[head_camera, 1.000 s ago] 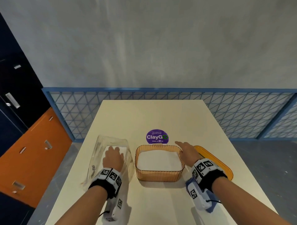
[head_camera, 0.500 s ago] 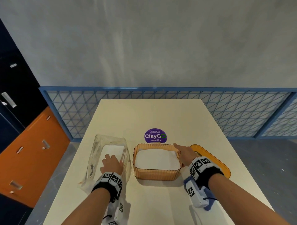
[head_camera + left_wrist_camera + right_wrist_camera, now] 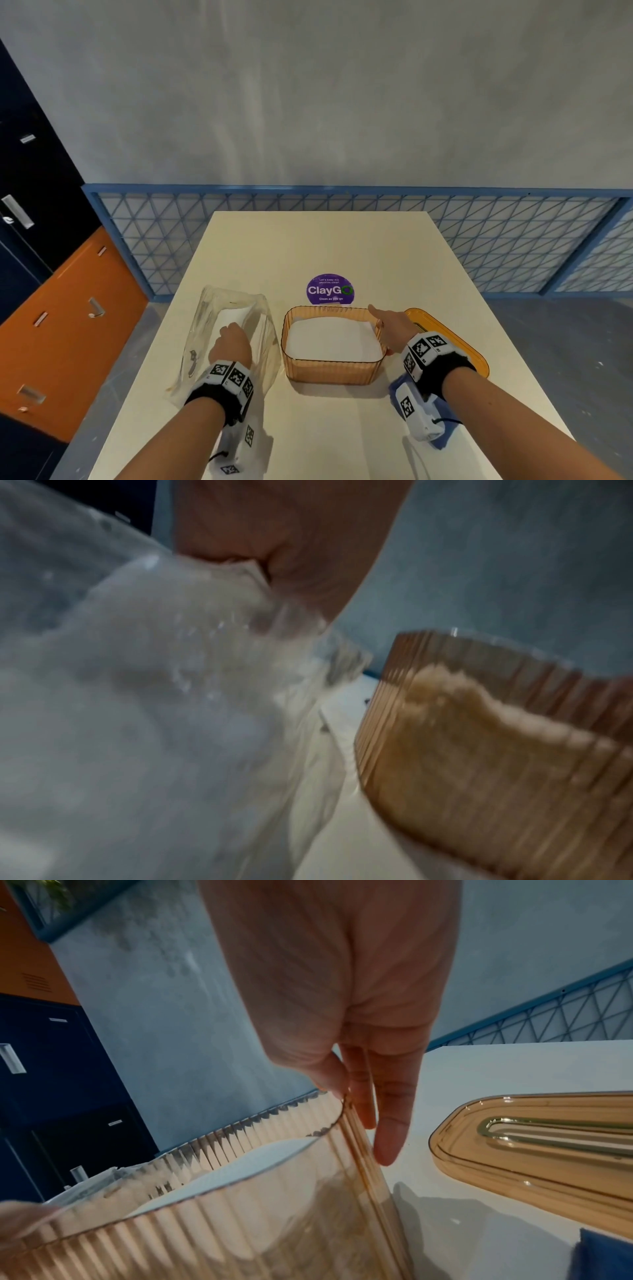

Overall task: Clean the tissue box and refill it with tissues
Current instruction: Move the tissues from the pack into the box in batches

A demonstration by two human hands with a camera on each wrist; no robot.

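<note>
The amber ribbed tissue box (image 3: 330,371) stands open in front of me, filled with a flat stack of white tissues (image 3: 332,337). My right hand (image 3: 390,325) lies against its right wall, fingers (image 3: 390,1118) straight down the outside and the thumb at the rim. The box's amber lid (image 3: 455,346) lies flat just to the right. Left of the box is a clear plastic bag (image 3: 236,315) with white tissues inside. My left hand (image 3: 231,346) sits on the bag with curled fingers, and the blurred left wrist view shows it pinching the plastic (image 3: 137,696).
A purple round ClayGo sticker (image 3: 329,289) is on the cream table (image 3: 318,246) behind the box. A blue cloth (image 3: 442,431) lies under my right wrist. A blue mesh railing (image 3: 496,240) runs behind the table, with dark and orange cabinets (image 3: 68,325) at left.
My left hand has drawn back toward me over the bag, going from flat to curled. My right hand has settled closer against the box's right wall.
</note>
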